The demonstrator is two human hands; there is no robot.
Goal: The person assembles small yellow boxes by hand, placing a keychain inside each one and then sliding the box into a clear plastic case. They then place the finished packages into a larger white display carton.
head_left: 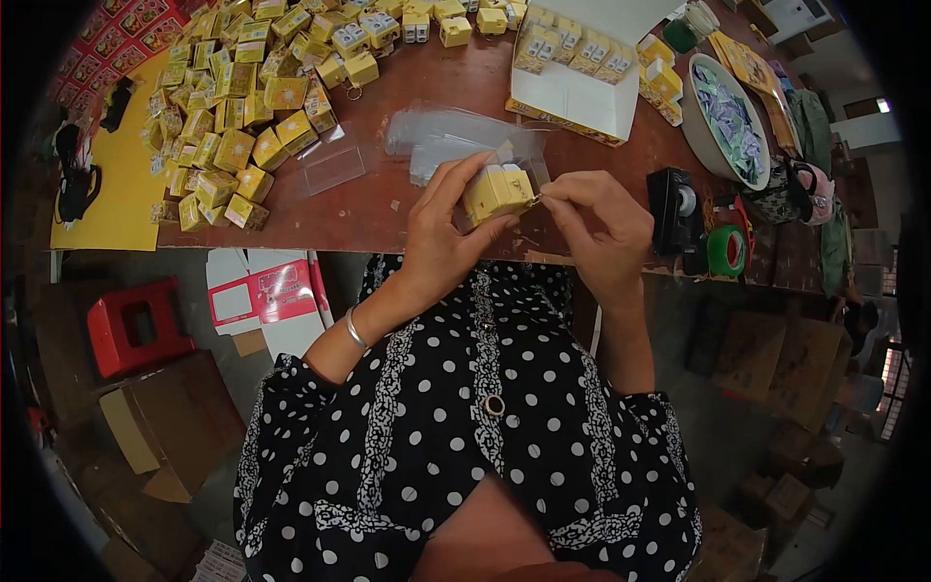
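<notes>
My left hand (438, 221) is wrapped round a small yellow box (497, 197) with white parts on its top, held just above the table's front edge. At the box's right corner my right hand (609, 233) pinches a small metal ring or chain (535, 200) between thumb and forefinger. Clear plastic sleeves (427, 141) lie flat behind the box, partly covered by my left hand. Another clear plastic case (333, 167) rests to their left. A large pile of similar yellow boxes (233, 150) spreads over the left side of the table.
An open carton (572, 109) at the back holds rows of small boxes. On the right stand a bowl (690, 126) of purple-green packets, a black tape dispenser (669, 209) and a green tape roll (726, 250). A red stool (141, 328) sits on the floor at left.
</notes>
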